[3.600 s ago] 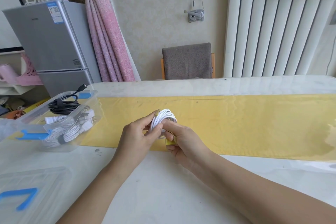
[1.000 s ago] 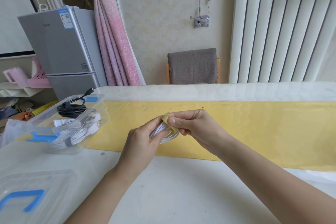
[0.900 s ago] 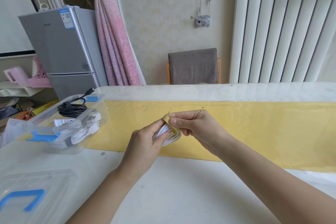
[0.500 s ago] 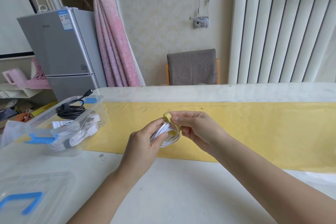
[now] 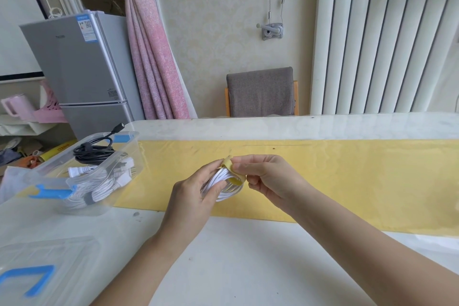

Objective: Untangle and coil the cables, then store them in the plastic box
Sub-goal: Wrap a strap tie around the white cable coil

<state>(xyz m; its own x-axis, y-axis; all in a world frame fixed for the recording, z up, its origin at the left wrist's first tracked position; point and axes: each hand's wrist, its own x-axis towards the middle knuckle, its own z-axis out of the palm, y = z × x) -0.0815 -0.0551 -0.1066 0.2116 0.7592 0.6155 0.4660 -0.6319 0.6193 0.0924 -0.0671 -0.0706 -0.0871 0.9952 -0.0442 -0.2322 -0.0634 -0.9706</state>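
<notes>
Now the left hand (image 5: 191,196) curls its fingers (image 5: 210,170) around the coiled white cable (image 5: 224,192); the right hand (image 5: 270,179) pinches the yellow strap (image 5: 235,180) wrapped around it.

A: What do we count at the table (image 5: 248,268)?
B: We count two hands, the left hand (image 5: 191,196) and the right hand (image 5: 268,179), one coiled white cable (image 5: 221,189) and one yellow strap (image 5: 235,179).
A: And boxes?
B: We see one plastic box (image 5: 125,154) and one lid (image 5: 52,251). Inside we count one black cable (image 5: 92,153); the white cables (image 5: 99,182) there overlap too much for us to number.
</notes>
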